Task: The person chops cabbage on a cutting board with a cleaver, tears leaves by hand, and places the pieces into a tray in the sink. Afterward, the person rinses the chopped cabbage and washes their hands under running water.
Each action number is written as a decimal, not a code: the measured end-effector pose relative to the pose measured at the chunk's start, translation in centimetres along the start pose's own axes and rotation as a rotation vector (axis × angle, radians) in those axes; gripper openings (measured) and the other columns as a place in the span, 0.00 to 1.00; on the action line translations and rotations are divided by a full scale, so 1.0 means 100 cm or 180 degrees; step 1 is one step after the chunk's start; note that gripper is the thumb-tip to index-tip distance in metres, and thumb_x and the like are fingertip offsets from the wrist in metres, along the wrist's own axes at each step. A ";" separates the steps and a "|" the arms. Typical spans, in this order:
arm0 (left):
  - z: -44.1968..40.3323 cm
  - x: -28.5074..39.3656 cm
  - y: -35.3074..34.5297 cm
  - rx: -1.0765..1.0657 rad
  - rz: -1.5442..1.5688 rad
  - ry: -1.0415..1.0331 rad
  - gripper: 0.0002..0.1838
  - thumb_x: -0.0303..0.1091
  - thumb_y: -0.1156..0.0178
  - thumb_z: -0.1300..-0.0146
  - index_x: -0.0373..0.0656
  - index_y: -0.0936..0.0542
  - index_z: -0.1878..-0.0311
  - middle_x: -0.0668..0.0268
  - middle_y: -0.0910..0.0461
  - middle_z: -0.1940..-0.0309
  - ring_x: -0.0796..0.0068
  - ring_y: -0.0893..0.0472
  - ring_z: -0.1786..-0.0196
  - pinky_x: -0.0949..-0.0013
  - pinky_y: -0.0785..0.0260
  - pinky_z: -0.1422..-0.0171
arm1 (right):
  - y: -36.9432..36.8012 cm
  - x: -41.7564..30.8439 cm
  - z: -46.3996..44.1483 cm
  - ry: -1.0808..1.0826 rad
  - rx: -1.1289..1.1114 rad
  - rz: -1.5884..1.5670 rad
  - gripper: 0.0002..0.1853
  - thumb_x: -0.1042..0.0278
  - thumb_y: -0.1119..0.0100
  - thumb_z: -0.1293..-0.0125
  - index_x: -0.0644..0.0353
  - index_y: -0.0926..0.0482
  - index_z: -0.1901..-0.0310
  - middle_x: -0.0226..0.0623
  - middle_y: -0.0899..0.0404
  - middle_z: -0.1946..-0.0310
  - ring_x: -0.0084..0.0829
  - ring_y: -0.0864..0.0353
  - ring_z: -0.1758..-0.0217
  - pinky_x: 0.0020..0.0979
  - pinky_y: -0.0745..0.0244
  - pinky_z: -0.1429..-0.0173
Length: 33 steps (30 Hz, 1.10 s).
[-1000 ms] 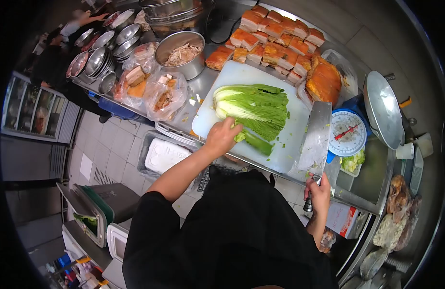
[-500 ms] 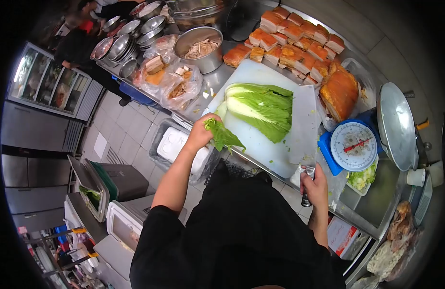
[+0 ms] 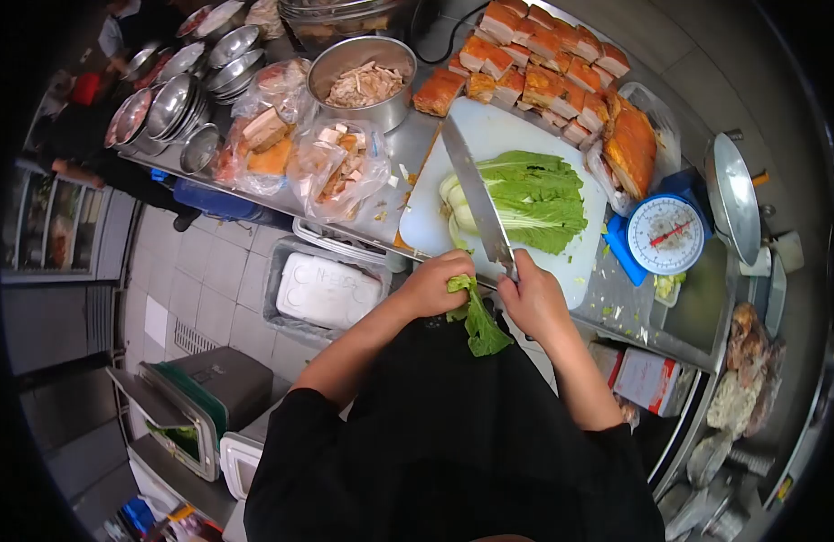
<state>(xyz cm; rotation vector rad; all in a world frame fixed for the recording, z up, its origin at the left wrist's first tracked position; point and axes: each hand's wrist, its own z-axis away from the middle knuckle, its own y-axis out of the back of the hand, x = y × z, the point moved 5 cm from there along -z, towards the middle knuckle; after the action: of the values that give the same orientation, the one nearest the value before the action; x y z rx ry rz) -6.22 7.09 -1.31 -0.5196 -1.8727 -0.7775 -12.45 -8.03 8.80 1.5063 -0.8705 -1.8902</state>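
Cleaver [image 3: 477, 194] gripped in right hand [image 3: 527, 291], blade over cabbage [image 3: 534, 199]; left hand [image 3: 441, 282] clamped on loose leaf [image 3: 480, 323] near board's [image 3: 421, 217] edge.

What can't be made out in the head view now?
All head view:
Handle of the long steel cleaver: mostly covered by the right hand.
Stem of the loose green leaf: inside the left hand.
Exact reading on the blue scale with round white dial: too small.
Writing on the white lid: blurred.
Stacked round steel pans: cut off by top edge.

Likely commercial kitchen, steel counter [image 3: 394, 228], stacked metal bowls [image 3: 171, 107], dial scale [image 3: 665, 235]
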 end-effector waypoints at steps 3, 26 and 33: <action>0.005 -0.005 0.006 -0.0177 0.0070 0.0035 0.16 0.22 0.38 0.55 0.38 0.22 0.59 0.57 0.22 0.58 0.53 0.21 0.53 0.60 0.28 0.46 | -0.012 -0.023 -0.007 -0.0037 -0.0061 0.0375 0.13 0.68 0.42 0.34 0.65 0.30 0.53 0.56 0.18 0.72 0.59 0.17 0.66 0.54 0.24 0.60; 0.034 -0.019 0.035 0.0051 0.0163 0.0130 0.11 0.22 0.37 0.54 0.38 0.22 0.64 0.58 0.22 0.63 0.56 0.20 0.57 0.62 0.27 0.50 | -0.064 -0.026 -0.088 -0.0755 -0.0604 0.0881 0.20 0.68 0.47 0.35 0.71 0.28 0.45 0.65 0.17 0.60 0.59 0.17 0.52 0.50 0.23 0.45; 0.046 -0.002 0.061 0.0836 0.0001 -0.0019 0.13 0.17 0.39 0.54 0.38 0.21 0.63 0.58 0.20 0.62 0.56 0.19 0.57 0.63 0.26 0.49 | -0.017 -0.007 -0.064 -0.0530 -0.0385 0.0463 0.18 0.64 0.44 0.35 0.67 0.27 0.47 0.61 0.17 0.62 0.59 0.17 0.55 0.51 0.24 0.48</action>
<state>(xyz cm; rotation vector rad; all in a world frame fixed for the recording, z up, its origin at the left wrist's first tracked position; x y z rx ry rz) -5.10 14.67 -1.12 -0.3558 -1.9438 -0.5189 -6.11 -7.29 6.92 1.1953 -0.8965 -1.9435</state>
